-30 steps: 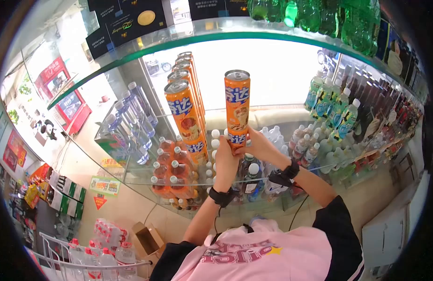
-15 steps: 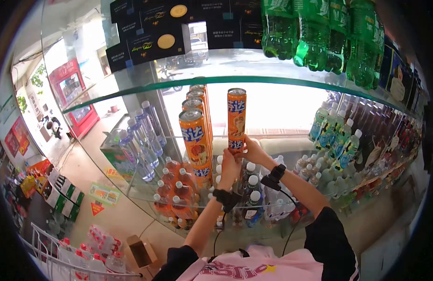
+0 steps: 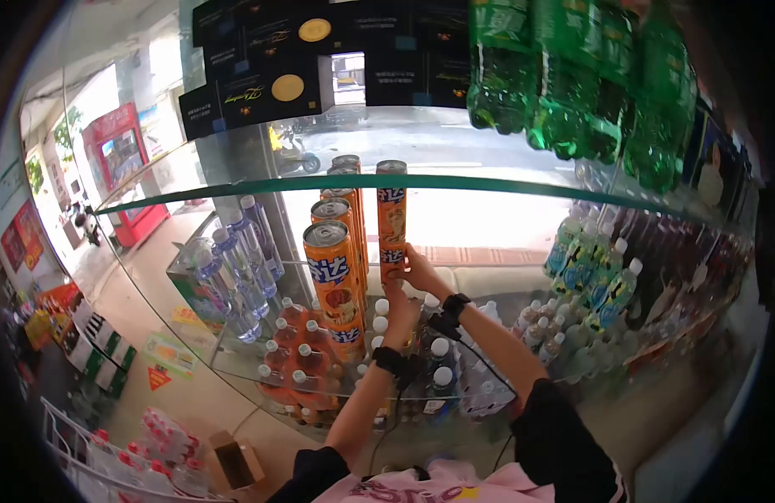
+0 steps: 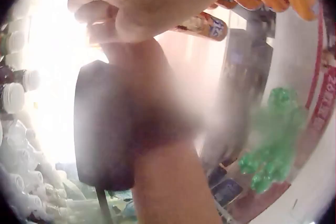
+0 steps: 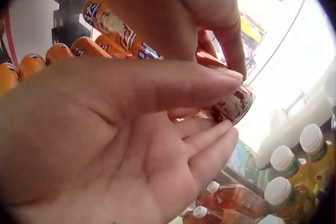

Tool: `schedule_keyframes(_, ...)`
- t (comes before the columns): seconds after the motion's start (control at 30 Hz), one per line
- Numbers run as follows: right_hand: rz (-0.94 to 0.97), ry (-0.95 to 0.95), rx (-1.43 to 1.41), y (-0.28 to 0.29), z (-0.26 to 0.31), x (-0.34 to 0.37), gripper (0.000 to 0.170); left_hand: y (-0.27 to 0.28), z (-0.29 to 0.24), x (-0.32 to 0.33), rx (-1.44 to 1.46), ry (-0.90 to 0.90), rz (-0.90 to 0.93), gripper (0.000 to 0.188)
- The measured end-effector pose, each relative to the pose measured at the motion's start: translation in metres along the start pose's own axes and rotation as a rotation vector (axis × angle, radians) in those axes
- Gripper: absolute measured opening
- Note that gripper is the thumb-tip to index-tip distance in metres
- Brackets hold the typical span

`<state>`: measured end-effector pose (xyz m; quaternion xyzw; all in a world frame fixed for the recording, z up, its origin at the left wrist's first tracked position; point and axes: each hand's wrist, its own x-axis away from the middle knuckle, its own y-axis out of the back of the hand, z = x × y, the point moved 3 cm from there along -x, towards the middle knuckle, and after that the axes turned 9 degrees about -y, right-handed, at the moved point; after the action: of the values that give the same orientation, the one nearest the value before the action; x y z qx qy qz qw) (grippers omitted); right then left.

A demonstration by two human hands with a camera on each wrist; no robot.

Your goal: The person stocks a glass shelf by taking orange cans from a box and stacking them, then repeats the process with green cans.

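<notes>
Left hand (image 3: 402, 310) and right hand (image 3: 424, 273) grip the lower can (image 3: 392, 255); bottles (image 3: 307, 361) hold orange drink.

A clear glass shelf (image 3: 224, 342) stretching before you, stacked orange cans (image 3: 337, 293) standing on it in a row, clear bottles (image 3: 241, 272) with bluish caps standing to your left, green-labelled bottles (image 3: 605, 289) with white caps standing to your right
</notes>
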<state>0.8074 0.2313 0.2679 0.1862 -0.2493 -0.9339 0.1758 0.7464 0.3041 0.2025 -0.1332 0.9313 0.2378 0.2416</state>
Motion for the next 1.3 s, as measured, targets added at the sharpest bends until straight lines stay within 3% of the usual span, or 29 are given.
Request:
schedule_keyframes(0.03,0.018,0.006,0.019,-0.002,-0.004,-0.006,0.063,0.002,-0.003,0.003,0.052,0.004,-0.045,0.087)
schedule_keyframes(0.1,-0.135,0.158,0.02,-0.009,-0.004,-0.013,0.059,0.008,-0.005,0.007,0.094,0.019,-0.1,0.086)
schedule_keyframes(0.13,-0.118,0.081,0.101,-0.01,-0.007,-0.018,0.057,0.01,-0.004,0.007,0.063,0.042,-0.078,0.083)
schedule_keyframes(0.3,-0.12,0.097,0.202,-0.011,-0.007,-0.028,0.056,0.021,-0.008,0.005,0.094,0.053,-0.079,0.072)
schedule_keyframes(0.37,-0.098,0.084,0.247,-0.011,-0.002,-0.035,0.055,0.015,-0.001,0.001,0.143,-0.037,-0.13,0.067)
schedule_keyframes(0.5,-0.084,0.052,0.298,-0.016,-0.002,-0.042,0.046,0.013,0.003,-0.003,0.27,0.069,-0.106,0.072)
schedule_keyframes(0.57,-0.082,0.097,0.269,-0.017,0.003,-0.042,0.041,0.011,-0.001,-0.004,0.28,0.014,-0.106,0.075)
schedule_keyframes(0.67,-0.092,0.012,0.3,-0.018,0.016,-0.038,0.043,0.005,0.009,-0.006,0.293,-0.036,-0.155,0.076)
schedule_keyframes(0.8,-0.042,-0.082,0.264,-0.022,0.005,-0.048,0.046,0.02,-0.002,-0.007,0.359,0.01,-0.078,0.076)
schedule_keyframes(0.97,-0.074,-0.07,0.254,-0.023,0.008,-0.047,0.045,0.011,0.019,-0.007,0.317,-0.01,-0.146,0.075)
schedule_keyframes(1.2,-0.069,-0.019,0.333,-0.013,0.012,-0.044,0.044,0.02,0.007,-0.004,0.309,-0.002,-0.07,0.076)
schedule_keyframes(1.3,-0.05,-0.08,0.346,-0.012,0.008,-0.042,0.054,0.021,0.009,-0.006,0.284,-0.028,-0.014,0.077)
